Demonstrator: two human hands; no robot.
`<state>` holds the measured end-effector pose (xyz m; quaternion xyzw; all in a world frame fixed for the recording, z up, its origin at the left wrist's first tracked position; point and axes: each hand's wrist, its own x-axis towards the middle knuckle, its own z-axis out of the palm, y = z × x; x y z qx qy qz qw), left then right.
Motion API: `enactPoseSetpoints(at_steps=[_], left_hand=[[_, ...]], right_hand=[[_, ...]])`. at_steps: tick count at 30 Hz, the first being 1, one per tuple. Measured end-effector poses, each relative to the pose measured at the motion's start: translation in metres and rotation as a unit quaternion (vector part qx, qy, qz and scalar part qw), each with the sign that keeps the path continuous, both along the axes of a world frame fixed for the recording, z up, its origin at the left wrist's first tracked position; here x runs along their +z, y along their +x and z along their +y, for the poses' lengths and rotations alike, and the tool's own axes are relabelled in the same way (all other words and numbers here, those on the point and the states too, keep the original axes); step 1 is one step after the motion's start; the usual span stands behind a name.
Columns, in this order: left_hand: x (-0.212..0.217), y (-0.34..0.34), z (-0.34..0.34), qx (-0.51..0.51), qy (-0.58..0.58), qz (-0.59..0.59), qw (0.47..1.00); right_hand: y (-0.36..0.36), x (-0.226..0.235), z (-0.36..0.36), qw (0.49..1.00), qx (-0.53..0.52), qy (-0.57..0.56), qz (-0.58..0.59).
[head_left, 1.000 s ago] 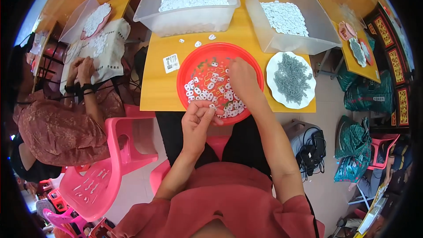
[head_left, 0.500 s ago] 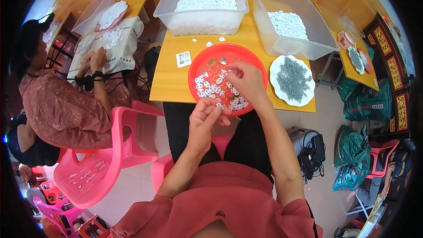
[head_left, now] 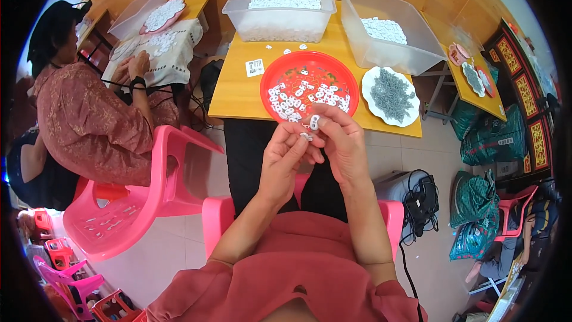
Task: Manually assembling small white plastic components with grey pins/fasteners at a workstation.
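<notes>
My left hand is closed in a pinch on a small white plastic piece. Close beside it, my right hand pinches another white piece with two dark holes between thumb and fingers. Both hands are held together just in front of the near rim of a red tray. Many loose white two-holed pieces lie in the tray, mostly at its left and right. To the tray's right stands a scalloped white plate heaped with grey screws.
Two clear plastic bins of white pieces stand at the back of the yellow table. A printed label lies left of the tray. At left, another person works at a table beside a pink chair. Cables hang at right.
My right hand has left the tray and come down beside my left hand, with a white piece now in its fingers. My left hand stays pinched on its piece.
</notes>
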<state>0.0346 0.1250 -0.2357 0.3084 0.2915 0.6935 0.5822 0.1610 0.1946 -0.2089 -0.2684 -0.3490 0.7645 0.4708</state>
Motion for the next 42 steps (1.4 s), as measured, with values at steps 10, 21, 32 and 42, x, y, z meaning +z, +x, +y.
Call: enactPoseSetpoints(at_steps=[10,21,32,42], left_hand=[[0.014,0.012,-0.043,0.0,0.032,0.022,0.999],[0.023,0.005,-0.058,0.039,0.033,0.048,0.998],[0.03,0.01,-0.061,0.072,0.035,0.111,0.991],[0.034,0.011,-0.063,0.11,0.041,0.144,0.983]], right_hand=[[0.017,0.01,-0.056,0.995,-0.021,0.098,-0.01],[0.032,0.039,-0.075,0.964,-0.021,0.214,-0.158],[0.019,0.017,-0.07,0.999,-0.028,0.016,0.002],[0.014,0.024,-0.075,0.999,-0.036,-0.019,0.019]])
